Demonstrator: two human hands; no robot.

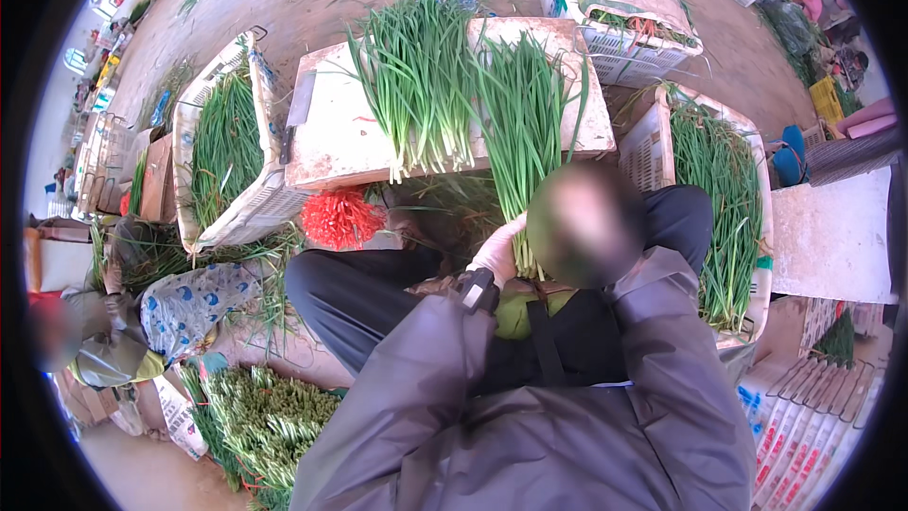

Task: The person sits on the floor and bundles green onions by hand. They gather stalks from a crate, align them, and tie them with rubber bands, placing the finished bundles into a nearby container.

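My left hand (499,250) is closed around the pale lower stems of a bunch of green garlic chives (521,135), whose leaves point away over the board's right part. A blurred patch covers my right hand beside those stems, so its fingers cannot be made out. A second, wider spread of chives (422,85) lies on the white board (326,149), its stem ends over the near edge. At the board's left end rests a cleaver (301,103) with a dark handle. A bundle of red ties (343,218) hangs below the near edge.
Crates of chives stand left (269,188) and right (762,227) of the board. Behind it is a sack-covered crate (631,57). Bundled chives (273,415) lie at lower left, near a co-worker's arm (113,270). Loose leaves litter the floor. Other people sit at the far right.
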